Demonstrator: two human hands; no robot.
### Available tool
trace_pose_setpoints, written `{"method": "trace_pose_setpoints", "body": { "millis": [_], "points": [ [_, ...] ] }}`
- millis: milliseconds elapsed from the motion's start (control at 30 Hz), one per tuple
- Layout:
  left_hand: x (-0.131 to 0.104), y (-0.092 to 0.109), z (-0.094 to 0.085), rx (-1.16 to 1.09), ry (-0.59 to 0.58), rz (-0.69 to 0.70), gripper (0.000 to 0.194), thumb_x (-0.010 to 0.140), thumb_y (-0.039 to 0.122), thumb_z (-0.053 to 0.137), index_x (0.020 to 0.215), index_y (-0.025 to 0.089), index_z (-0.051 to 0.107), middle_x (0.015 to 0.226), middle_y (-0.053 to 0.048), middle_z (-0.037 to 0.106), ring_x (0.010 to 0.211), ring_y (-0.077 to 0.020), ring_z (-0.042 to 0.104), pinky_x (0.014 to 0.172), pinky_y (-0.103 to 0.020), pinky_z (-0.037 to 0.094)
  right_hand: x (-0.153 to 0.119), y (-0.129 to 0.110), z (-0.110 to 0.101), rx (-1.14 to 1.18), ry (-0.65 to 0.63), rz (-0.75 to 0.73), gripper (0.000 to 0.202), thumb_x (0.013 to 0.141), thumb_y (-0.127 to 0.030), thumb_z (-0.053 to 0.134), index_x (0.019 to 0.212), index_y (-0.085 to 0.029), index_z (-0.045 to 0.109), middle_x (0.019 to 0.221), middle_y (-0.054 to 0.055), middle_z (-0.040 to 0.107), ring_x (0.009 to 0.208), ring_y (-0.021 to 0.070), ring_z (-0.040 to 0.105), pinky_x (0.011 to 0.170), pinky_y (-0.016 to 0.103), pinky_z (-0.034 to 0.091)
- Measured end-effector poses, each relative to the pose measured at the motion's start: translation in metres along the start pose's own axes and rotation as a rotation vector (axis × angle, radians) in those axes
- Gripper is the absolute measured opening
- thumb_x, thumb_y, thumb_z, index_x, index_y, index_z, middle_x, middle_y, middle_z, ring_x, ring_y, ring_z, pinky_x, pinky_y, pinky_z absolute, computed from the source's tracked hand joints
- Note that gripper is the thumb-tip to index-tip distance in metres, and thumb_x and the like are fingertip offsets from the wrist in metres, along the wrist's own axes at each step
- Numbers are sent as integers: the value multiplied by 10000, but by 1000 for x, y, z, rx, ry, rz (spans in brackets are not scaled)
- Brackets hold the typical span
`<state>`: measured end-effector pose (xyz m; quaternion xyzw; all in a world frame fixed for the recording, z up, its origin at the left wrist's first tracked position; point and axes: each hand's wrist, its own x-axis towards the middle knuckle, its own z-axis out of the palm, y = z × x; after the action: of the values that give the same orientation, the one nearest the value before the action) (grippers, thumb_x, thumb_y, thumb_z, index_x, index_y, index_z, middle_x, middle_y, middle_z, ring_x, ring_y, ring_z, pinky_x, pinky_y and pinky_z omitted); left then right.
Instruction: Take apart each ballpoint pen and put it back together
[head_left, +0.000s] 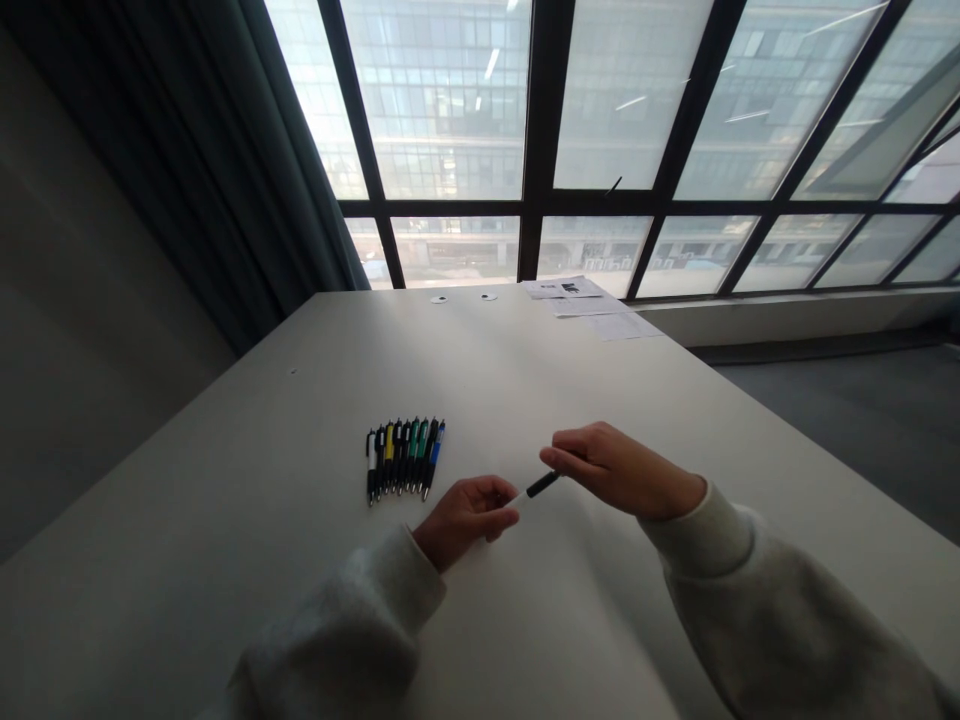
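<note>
A pen (541, 485) with a black part and a white part slants between my two hands above the white table (480, 380). My left hand (474, 515) pinches its lower, white end. The fingers of my right hand (611, 468) are closed on its upper, black end. To the left of my left hand, several pens (405, 456) lie side by side in a row, with black, white, yellow, green and blue barrels. Their metal tips face me.
Printed papers (581, 300) lie at the table's far right edge. Two round white pieces (489, 296) sit at the far edge. Beyond the table stand windows with dark frames (540, 140) and a dark curtain (247, 150) on the left.
</note>
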<state>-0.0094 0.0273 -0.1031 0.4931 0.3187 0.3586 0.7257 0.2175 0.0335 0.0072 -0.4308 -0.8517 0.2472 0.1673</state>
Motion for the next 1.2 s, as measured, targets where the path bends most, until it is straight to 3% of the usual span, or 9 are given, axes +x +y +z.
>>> {"method": "trace_pose_setpoints", "body": {
  "millis": [100, 300, 533, 633, 767, 933, 1033, 1133, 1200],
  "points": [
    [1, 0, 1, -16, 34, 16, 338, 634, 315, 879, 797, 115, 661, 609, 37, 563, 501, -50, 438, 491, -194, 319, 0, -2, 1, -59, -19, -55, 375, 981, -392, 484, 678, -177, 539, 574, -36, 481, 536, 102, 389, 554, 255, 286],
    [1, 1, 2, -30, 134, 90, 367, 542, 204, 924, 805, 133, 677, 816, -31, 700, 796, -155, 631, 756, -281, 505, 7, 5, 14, -180, 3, 52, 504, 1031, -429, 346, 602, -193, 462, 546, -5, 496, 516, 121, 388, 585, 288, 279],
    [4, -3, -2, -33, 274, 141, 335, 548, 214, 928, 800, 146, 718, 758, 7, 687, 743, -119, 603, 732, -249, 481, 5, 6, 8, 2, 28, 36, 508, 1006, -515, 404, 659, -181, 563, 593, -5, 563, 556, 117, 464, 587, 265, 313],
    [5, -4, -3, -44, 312, 149, 307, 564, 234, 921, 781, 153, 720, 706, 26, 664, 683, -101, 574, 693, -241, 463, 2, 3, 6, 33, 63, -17, 370, 964, -467, 529, 755, -171, 601, 629, -20, 567, 557, 103, 440, 562, 241, 318],
    [5, -4, -4, -58, 342, 162, 314, 534, 211, 929, 769, 151, 729, 732, 14, 682, 700, -114, 587, 704, -253, 466, 2, 1, 8, -50, 77, -14, 339, 968, -387, 537, 726, -161, 609, 618, -6, 572, 558, 106, 446, 575, 247, 324],
    [4, -3, -5, -98, 392, 191, 362, 462, 166, 948, 750, 140, 731, 740, 1, 696, 706, -115, 600, 709, -246, 466, 5, 1, 7, -78, 19, 29, 395, 998, -367, 469, 702, -159, 626, 605, 6, 585, 553, 110, 469, 585, 250, 337],
    [5, -1, -5, -170, 423, 213, 433, 473, 259, 953, 830, 159, 728, 748, 12, 686, 658, -86, 576, 665, -223, 452, 5, 4, 12, -21, -103, 76, 430, 1003, -367, 442, 674, -164, 630, 575, 3, 587, 544, 112, 500, 584, 243, 359],
    [7, 1, -4, -221, 436, 223, 471, 491, 345, 945, 858, 165, 712, 713, 23, 666, 578, -56, 527, 599, -203, 424, 7, 8, 27, 52, -299, 74, 413, 993, -348, 446, 686, -169, 656, 552, 1, 606, 509, 113, 524, 556, 234, 375],
    [9, 2, -4, -223, 444, 220, 447, 501, 349, 943, 822, 149, 705, 689, 17, 661, 549, -50, 512, 566, -195, 404, 9, 8, 41, 57, -282, 21, 307, 961, -326, 515, 751, -170, 676, 640, 18, 661, 574, 125, 562, 597, 236, 403]
  ]
}}
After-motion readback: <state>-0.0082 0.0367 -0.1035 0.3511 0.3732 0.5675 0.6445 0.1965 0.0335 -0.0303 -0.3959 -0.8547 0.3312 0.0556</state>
